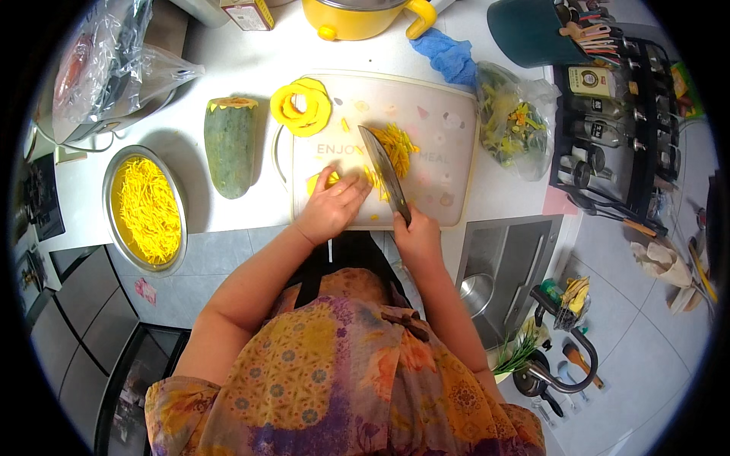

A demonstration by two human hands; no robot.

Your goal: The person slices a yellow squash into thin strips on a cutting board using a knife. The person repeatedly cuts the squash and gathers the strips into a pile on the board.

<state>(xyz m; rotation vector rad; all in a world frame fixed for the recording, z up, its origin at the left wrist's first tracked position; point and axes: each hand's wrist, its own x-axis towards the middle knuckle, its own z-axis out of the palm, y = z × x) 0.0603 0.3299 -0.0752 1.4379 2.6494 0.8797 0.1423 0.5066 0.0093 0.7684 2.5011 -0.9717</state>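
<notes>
On the pale cutting board (450, 199), my right hand (418, 233) grips the handle of a kitchen knife (383, 165), its blade pointing up and to the left. Cut yellow squash strips (399, 149) lie in a pile right of the blade, with more strips on its left. My left hand (336, 206) rests with bent fingers on yellow squash slices (315, 181), partly hiding them. Yellow squash rings (301, 107) sit at the board's upper left corner. A cut green-skinned squash (230, 149) lies left of the board. Further left, a metal bowl (183, 212) holds many yellow shreds.
A yellow electric pot (359, 18) and a blue cloth (445, 54) are behind the board. To its right lie a plastic bag of peelings (516, 122) and a rack of jars (599, 128). A sink (505, 273) is at lower right. Plastic-wrapped items (108, 74) stand upper left.
</notes>
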